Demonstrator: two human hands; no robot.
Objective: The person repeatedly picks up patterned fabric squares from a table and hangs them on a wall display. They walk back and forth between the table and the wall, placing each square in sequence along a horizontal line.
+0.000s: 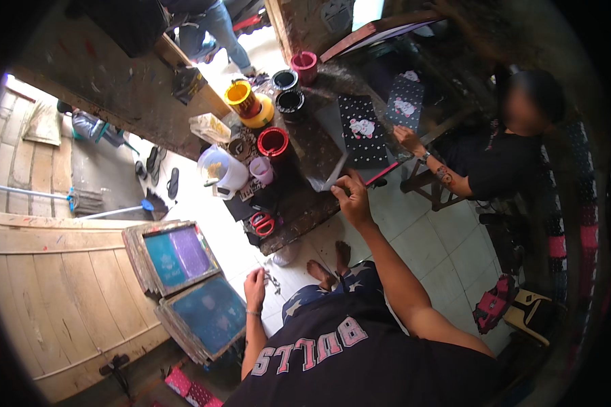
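Observation:
My right hand (354, 196) pinches the near corner of a thin translucent sheet (330, 175) at the table's edge, lifting that corner slightly. Beside the sheet lies a black piece with white dots and a white cartoon animal print (361, 128). A similar dotted piece (405, 108) is farther right, by a co-worker's hand (408, 140). Low on the left, off the table, is my left hand (255, 289), its fingers curled. Small dark bits (273, 283) show beside it; whether it grips them I cannot tell.
On the dark worktable (310, 216) stand a red paint pot (273, 142), a yellow pot (239, 95), black pots (289, 102), a white pail (226, 168) and red-handled scissors (262, 224). Framed printing screens (175, 257) lean at left. A co-worker (519, 142) sits at right.

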